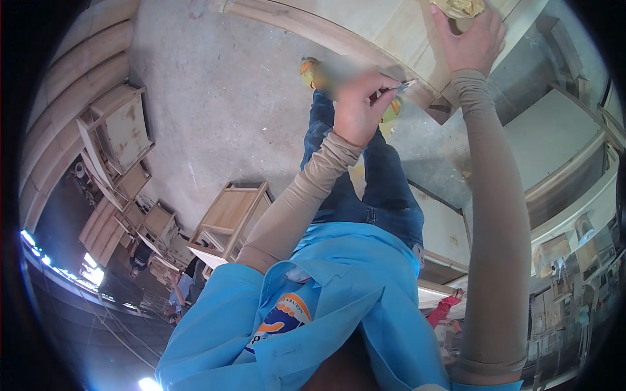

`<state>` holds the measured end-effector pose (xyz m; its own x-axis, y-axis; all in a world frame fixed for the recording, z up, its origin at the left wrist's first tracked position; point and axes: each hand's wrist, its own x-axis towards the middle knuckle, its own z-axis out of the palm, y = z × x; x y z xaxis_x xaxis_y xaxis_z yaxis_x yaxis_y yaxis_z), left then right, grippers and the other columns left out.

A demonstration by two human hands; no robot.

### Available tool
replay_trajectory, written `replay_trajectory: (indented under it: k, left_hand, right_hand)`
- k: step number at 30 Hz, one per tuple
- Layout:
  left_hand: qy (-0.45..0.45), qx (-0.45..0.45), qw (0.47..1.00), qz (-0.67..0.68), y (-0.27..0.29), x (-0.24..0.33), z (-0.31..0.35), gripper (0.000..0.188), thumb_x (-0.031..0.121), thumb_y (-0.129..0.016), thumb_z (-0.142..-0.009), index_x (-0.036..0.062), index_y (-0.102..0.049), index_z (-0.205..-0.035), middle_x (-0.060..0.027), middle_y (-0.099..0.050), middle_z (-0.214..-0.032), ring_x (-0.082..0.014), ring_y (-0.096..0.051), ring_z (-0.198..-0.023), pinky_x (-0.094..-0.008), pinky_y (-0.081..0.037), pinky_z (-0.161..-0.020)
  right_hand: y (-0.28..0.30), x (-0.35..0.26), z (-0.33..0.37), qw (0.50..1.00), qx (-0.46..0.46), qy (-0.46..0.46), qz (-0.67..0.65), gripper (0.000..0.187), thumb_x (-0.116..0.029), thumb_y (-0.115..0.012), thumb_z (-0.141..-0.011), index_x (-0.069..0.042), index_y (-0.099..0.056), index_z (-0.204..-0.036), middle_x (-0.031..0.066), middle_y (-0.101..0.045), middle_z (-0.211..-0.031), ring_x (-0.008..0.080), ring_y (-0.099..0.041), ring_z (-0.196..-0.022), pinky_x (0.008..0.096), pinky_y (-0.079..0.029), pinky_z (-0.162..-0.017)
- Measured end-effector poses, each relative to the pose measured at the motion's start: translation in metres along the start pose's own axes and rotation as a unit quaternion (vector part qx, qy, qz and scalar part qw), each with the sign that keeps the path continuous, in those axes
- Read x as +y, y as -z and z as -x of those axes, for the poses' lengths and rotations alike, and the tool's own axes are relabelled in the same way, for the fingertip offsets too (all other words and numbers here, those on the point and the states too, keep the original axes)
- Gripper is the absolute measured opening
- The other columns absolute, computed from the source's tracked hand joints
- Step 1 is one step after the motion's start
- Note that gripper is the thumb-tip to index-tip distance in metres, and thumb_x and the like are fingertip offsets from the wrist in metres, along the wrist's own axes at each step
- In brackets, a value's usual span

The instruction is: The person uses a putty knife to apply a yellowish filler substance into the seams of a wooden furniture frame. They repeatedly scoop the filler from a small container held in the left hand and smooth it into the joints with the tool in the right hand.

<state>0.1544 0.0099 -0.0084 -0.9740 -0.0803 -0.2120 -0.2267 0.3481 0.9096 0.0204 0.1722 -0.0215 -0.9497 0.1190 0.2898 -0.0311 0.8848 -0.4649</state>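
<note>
My left hand (360, 107) is closed in a pinch around a small thin tool (405, 86), its tip at the near edge of the wooden panel (391, 26), just beside the near corner. My right hand (475, 45) is curled around a yellowish lump (462, 8), over the panel towards its right edge; the picture cuts off part of the lump, and I can't tell whether that hand touches the wood.

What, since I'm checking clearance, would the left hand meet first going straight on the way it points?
Likely the wooden rim, just beyond the slender tool in the left hand, though depth is unclear.
</note>
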Motion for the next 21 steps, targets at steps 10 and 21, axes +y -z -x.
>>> replay_trajectory:
  k: [10,21]
  left_hand:
    - [-0.059,-0.039,0.997,-0.023,0.101,-0.01,-0.061,0.024,0.001,-0.075,-0.086,0.0098,-0.078,-0.108,-0.003,-0.069,-0.087,-0.0099,-0.056,-0.073,-0.0252,-0.048,-0.063]
    - [-0.384,-0.182,0.869,-0.255,0.14,0.004,-0.133,0.017,0.008,-0.077,-0.077,0.01,-0.077,-0.094,-0.0042,-0.066,-0.089,-0.0231,-0.06,-0.082,-0.0366,-0.048,-0.075]
  right_hand:
    - [-0.001,0.001,0.0,0.999,-0.02,-0.029,-0.004,0.069,-0.03,-0.083,-0.074,0.0,-0.054,-0.129,0.0199,-0.056,-0.125,0.0415,-0.051,-0.119,0.0497,-0.042,-0.104]
    - [0.006,-0.001,-0.006,0.999,-0.002,0.025,-0.039,0.065,-0.027,-0.08,-0.074,-0.003,-0.057,-0.129,0.0188,-0.059,-0.122,0.041,-0.055,-0.115,0.0472,-0.044,-0.101]
